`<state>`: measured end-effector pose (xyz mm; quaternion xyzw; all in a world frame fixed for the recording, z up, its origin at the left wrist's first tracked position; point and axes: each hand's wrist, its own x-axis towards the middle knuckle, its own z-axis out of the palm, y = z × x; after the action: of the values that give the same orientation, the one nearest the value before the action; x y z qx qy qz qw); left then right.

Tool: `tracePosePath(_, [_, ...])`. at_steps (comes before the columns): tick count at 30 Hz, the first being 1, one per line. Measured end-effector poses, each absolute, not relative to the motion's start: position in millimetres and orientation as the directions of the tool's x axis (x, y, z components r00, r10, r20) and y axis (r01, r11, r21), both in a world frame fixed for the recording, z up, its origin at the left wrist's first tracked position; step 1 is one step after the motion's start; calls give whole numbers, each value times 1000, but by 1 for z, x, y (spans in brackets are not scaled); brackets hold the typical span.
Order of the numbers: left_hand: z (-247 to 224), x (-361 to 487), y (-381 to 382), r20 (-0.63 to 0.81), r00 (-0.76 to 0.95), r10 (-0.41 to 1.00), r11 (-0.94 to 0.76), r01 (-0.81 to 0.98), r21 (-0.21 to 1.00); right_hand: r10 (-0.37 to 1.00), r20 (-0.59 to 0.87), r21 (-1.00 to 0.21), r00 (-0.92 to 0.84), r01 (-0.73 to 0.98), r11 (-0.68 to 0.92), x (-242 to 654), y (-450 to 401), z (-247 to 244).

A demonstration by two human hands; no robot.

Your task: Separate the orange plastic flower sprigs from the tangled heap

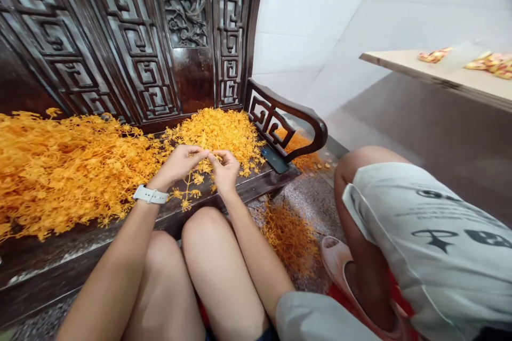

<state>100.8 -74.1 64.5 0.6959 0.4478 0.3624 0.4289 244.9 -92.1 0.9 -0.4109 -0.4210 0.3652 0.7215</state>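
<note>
My left hand (182, 164), with a pale watch on the wrist, and my right hand (226, 170) meet fingertip to fingertip above the bench. Both are closed in a pinch on an orange plastic flower sprig (188, 190), whose branched stems hang below my left hand. The exact spot they grip is hidden by my fingers. Just behind my hands lies a heap of small yellow-orange flower pieces (224, 128). A larger pile of orange branched sprigs (76, 170) covers the bench seat to the left.
The dark carved wooden bench (196, 80) has a curved armrest (316, 133). A phone (275, 160) lies beside the heap. Bare orange stems (290, 234) are piled on the floor. Another person's leg (432, 224) is at right, below a tabletop (400, 58).
</note>
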Motion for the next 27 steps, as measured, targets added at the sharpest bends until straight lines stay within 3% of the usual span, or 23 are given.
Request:
tracePosePath(4, [58,93,-71,156,222,962,-234,387,892,824,327,-916,463,-57,396,251,-93,0])
tracePosePath(8, [51,81,-64,238,-2,971,-190,593,782,865,373,-904,336,-80,421,244,-108,12])
tracePosePath(11, [45,72,-58,262,-111,959,-126,660,740,838,546,-835,24,-64,546,235,-134,42])
tracePosePath(13, [41,65,-54,272,-222,936,-68,646,761,761,609,-793,-226,-212,571,235,-156,68])
tracePosePath(16, [36,55,-51,183,-340,922,-35,398,917,425,584,-810,-692,-458,368,248,-189,91])
tracePosePath(17, [36,52,-51,147,-343,928,-47,282,958,292,550,-833,-783,-486,264,253,-196,93])
tracePosePath(18, [36,50,-52,127,-345,930,-65,186,980,256,538,-843,-803,-513,161,258,-199,90])
tracePosePath(20, [37,49,-53,120,-369,921,-101,70,992,490,539,-789,-685,-614,10,265,-191,80])
tracePosePath(21, [37,49,-54,116,-384,916,-110,37,993,680,496,-732,-540,-681,-6,266,-180,74])
tracePosePath(23, [39,49,-55,96,-390,916,-104,0,995,879,368,-646,-303,-763,7,263,-151,65])
tracePosePath(27, [38,53,-56,78,-319,944,-87,-13,996,983,41,-530,-177,-838,-129,252,-110,51])
